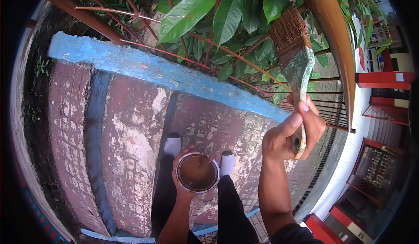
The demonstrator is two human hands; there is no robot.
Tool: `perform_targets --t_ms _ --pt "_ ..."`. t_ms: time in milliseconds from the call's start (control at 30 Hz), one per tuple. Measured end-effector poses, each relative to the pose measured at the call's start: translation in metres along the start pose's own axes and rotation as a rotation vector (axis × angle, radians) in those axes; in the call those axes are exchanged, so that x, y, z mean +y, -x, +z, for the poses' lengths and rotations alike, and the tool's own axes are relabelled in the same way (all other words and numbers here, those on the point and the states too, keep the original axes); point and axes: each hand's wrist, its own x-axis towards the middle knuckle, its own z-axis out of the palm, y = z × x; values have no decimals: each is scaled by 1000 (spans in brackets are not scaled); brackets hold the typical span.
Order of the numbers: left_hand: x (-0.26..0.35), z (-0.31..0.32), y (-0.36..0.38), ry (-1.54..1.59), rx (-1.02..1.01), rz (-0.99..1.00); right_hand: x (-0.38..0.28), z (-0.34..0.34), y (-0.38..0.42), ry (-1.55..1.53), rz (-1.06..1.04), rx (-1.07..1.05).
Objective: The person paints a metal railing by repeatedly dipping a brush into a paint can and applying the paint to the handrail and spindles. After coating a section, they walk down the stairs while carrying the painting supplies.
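My left hand (pixel 183 193) is wrapped round a small open can (pixel 178 173), held low in front of my legs. Brown paint (pixel 194 174) shows inside it, and a thin stick-like piece leans at its far right rim. Raised at the right, my right hand (pixel 283 137) grips a paintbrush (pixel 300 69) by its paint-smeared handle, thumb and fingers closed on it. The brush points up, its bristles (pixel 290 30) coated brown. Those bristles overlap green leaves and lie close to a thick brown metal rail (pixel 338 34) of the fence in this view.
Thin rusty fence bars (pixel 244 57) cross in front of leafy plants (pixel 187 15). A blue-painted ledge (pixel 144 69) runs along the fence foot. My feet in grey socks (pixel 227 163) stand on worn, peeling maroon concrete (pixel 135 148). Red-and-white building parts (pixel 384 79) stand at the right.
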Motion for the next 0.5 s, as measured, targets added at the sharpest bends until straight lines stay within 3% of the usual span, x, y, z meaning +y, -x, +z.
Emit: perform_targets --t_ms 233,333,400,500 --pt "-1 -8 1 -8 43 -14 -12 1 2 5 136 146" --pt "-5 -11 5 208 119 -179 -16 -1 -2 -45 118 129" --pt "2 -13 -1 -111 39 -52 -26 -1 -5 -80 47 31" --pt "16 -10 -8 -170 5 -6 -39 5 -12 -125 -49 -59"
